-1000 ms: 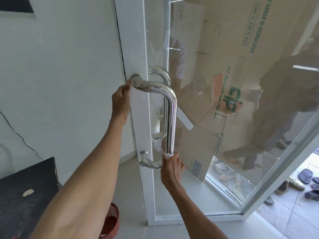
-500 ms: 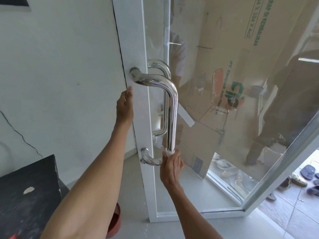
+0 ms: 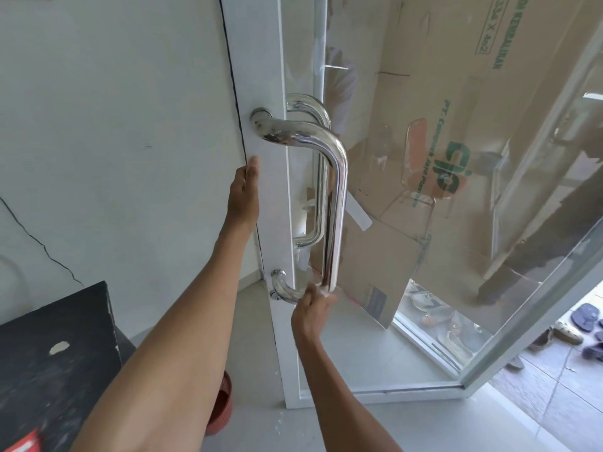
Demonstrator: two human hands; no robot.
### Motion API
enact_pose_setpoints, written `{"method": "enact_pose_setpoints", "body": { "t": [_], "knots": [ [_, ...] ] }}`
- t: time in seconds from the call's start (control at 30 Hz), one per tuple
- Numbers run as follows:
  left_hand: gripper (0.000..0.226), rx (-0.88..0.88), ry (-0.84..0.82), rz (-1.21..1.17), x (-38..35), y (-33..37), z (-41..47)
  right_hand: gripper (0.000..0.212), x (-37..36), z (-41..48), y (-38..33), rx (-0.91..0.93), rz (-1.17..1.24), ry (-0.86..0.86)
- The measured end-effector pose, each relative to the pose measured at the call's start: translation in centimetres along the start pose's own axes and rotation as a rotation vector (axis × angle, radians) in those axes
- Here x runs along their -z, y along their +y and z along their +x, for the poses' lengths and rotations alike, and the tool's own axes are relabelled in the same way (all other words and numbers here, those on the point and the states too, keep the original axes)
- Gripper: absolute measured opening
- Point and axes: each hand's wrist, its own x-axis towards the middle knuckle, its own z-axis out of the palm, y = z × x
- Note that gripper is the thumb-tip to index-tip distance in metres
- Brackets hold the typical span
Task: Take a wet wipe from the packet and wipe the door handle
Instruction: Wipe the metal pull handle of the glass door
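Note:
A chrome D-shaped door handle (image 3: 339, 190) is fixed to the white frame of a glass door (image 3: 270, 76). My right hand (image 3: 311, 309) is closed around the handle's lower bend, blurred by motion. A sliver of white wet wipe (image 3: 324, 290) shows between my fingers and the bar. My left hand (image 3: 244, 194) holds the door's edge below the upper mount, with the thumb on the frame and the fingers hidden behind the edge. The packet cannot be identified.
A black table (image 3: 55, 353) stands at the lower left with a red item (image 3: 23, 442) at its corner. A red basket (image 3: 222, 406) sits on the floor beside it. Cardboard (image 3: 456, 93) leans behind the glass. Sandals (image 3: 584, 318) lie outside at the right.
My left hand has slid down the door's edge, away from the upper mount. My right hand has moved from the foot of the straight bar onto the lower bend.

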Motion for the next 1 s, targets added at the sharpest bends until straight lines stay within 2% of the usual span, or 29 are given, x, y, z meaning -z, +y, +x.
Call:
{"method": "enact_pose_setpoints", "body": {
  "t": [0.07, 0.13, 0.2, 0.27, 0.33, 0.4, 0.5, 0.57, 0.63, 0.7, 0.73, 0.8, 0.83, 1.0],
  "knots": [
    [0.041, -0.002, -0.007, 0.022, 0.0, 0.0, 0.0, 0.038, -1.5, -1.0, -0.1, -0.28, 0.314, -0.143],
    [0.041, -0.006, -0.013, 0.031, 0.0, -0.1, -0.1, 0.034, -2.1, -1.8, -1.5, -0.553, 0.554, -0.244],
    [0.047, 0.001, -0.016, 0.019, -0.1, 0.0, -0.1, 0.026, -2.6, -2.1, -3.0, -0.729, 0.7, -0.393],
    [0.05, 0.002, -0.011, 0.025, 0.0, 0.1, -0.1, 0.036, -3.1, -2.4, -4.2, -0.791, 0.784, -0.536],
    [0.046, 0.003, -0.02, 0.051, 0.3, -0.1, 0.1, 0.032, -3.7, -2.8, -5.5, -0.725, 0.789, -0.555],
    [0.045, 0.008, -0.028, 0.057, 0.7, -0.2, 0.2, 0.019, -3.5, -3.3, -6.6, -0.599, 0.693, -0.482],
    [0.042, 0.001, -0.021, 0.057, 0.5, 0.0, -0.2, 0.016, -1.8, -4.4, -6.8, -0.255, 0.527, -0.233],
    [0.04, -0.008, -0.015, 0.07, 0.3, 0.3, -0.4, 0.018, -0.9, -4.8, -6.3, 0.075, 0.39, -0.066],
    [0.039, -0.012, -0.015, 0.078, 0.2, 0.4, -0.5, 0.03, -0.2, -4.6, -5.6, 0.421, 0.092, 0.006],
    [0.041, -0.01, -0.015, 0.074, 0.2, 0.5, -0.4, 0.052, 0.2, -3.5, -3.8, 0.722, -0.441, 0.046],
    [0.041, -0.009, -0.013, 0.07, 0.2, 0.5, -0.4, 0.061, 0.5, -3.1, -2.6, 0.797, -0.687, -0.005],
    [0.041, -0.007, -0.013, 0.064, 0.1, 0.3, -0.4, 0.072, 1.0, -2.8, 0.0, 0.84, -1.02, -0.168],
    [0.041, -0.01, -0.008, 0.062, 0.1, 0.3, -0.4, 0.078, 1.2, -2.9, 1.1, 0.848, -1.096, -0.218],
    [0.042, -0.003, -0.004, 0.058, 0.1, 0.2, -0.4, 0.096, 0.7, -3.7, 2.2, 0.816, -1.182, -0.241]
  ]
}}
